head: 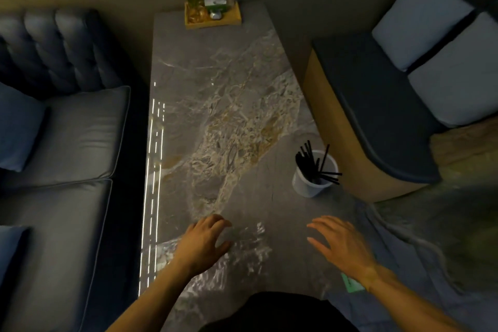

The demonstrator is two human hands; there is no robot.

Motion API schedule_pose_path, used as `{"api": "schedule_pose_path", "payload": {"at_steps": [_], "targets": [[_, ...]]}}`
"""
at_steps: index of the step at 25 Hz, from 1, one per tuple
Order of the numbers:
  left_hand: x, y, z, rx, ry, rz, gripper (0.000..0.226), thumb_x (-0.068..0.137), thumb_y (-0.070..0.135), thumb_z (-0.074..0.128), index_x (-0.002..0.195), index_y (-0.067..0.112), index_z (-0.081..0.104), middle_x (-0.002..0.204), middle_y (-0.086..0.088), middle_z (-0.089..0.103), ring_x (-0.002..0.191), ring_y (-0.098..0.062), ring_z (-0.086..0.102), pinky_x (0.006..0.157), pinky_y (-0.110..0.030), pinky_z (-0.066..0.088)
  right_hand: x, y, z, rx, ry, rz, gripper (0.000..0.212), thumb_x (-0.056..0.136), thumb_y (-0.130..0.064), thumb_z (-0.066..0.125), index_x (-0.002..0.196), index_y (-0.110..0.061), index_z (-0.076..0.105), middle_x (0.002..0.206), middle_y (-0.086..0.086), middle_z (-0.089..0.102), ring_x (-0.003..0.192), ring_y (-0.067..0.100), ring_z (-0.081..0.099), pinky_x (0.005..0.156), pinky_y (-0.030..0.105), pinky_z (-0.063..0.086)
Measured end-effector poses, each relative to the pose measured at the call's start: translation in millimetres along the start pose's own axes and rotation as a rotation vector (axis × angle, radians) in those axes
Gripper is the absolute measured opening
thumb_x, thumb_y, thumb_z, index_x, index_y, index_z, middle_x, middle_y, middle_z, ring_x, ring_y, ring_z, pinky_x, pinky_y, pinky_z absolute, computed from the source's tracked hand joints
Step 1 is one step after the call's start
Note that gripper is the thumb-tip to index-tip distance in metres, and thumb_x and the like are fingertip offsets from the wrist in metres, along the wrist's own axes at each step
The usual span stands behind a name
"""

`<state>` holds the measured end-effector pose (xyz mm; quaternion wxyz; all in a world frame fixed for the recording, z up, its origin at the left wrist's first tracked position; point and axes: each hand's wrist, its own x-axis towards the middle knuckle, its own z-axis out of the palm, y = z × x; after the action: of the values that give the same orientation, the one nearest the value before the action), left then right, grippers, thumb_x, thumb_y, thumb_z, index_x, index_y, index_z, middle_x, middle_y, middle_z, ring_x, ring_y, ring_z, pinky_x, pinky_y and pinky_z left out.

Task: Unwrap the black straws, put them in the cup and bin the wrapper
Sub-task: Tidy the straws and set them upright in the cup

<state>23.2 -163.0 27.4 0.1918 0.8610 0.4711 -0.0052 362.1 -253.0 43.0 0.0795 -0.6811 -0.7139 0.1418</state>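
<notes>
Several black straws (314,163) stand in a white cup (305,183) near the right edge of the marble table (221,83). A clear crinkled plastic wrapper (242,248) lies on the table at the near end. My left hand (204,240) is over the wrapper's left part with fingers curled down onto it; whether it grips the plastic is unclear. My right hand (339,242) hovers to the right of the wrapper, fingers spread and relaxed, holding nothing.
A wooden tray (234,17) with a plant and small items sits at the table's far end. A dark sofa (62,129) runs along the left, a cushioned bench (382,105) along the right. A green card (351,284) lies under my right wrist.
</notes>
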Motion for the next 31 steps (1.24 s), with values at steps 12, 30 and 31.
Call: {"api": "schedule_pose_path", "payload": {"at_steps": [12,30,31], "targets": [[119,86,-50,0.155,0.059,0.111,0.075,0.077,0.073,0.049,0.136,0.027,0.043,0.137,0.000,0.051,0.126,-0.023,0.049,0.102,-0.042,0.042,61,106,-57,-0.004,-0.144,0.043,0.095,0.075,-0.071,0.057,0.150,-0.025,0.022,0.155,-0.001,0.031,0.144,0.022,0.026,0.109,0.044,0.036],[185,157,-36,-0.382,-0.117,-0.126,0.135,0.055,0.078,0.070,0.147,0.037,-0.020,0.164,0.008,0.000,0.149,-0.015,0.008,0.117,-0.033,0.015,156,84,-44,0.105,-0.333,-0.075,0.119,0.064,-0.071,0.064,0.151,-0.033,-0.009,0.161,-0.002,-0.020,0.146,0.030,-0.023,0.117,0.059,-0.002],[185,160,-36,-0.421,-0.120,-0.135,0.134,0.057,0.075,0.071,0.148,0.036,-0.018,0.164,0.007,0.002,0.149,-0.015,0.011,0.117,-0.032,0.018,157,81,-44,0.098,-0.325,-0.086,0.115,0.066,-0.066,0.066,0.152,-0.031,-0.003,0.162,-0.002,-0.017,0.146,0.030,-0.022,0.118,0.058,-0.003]]}}
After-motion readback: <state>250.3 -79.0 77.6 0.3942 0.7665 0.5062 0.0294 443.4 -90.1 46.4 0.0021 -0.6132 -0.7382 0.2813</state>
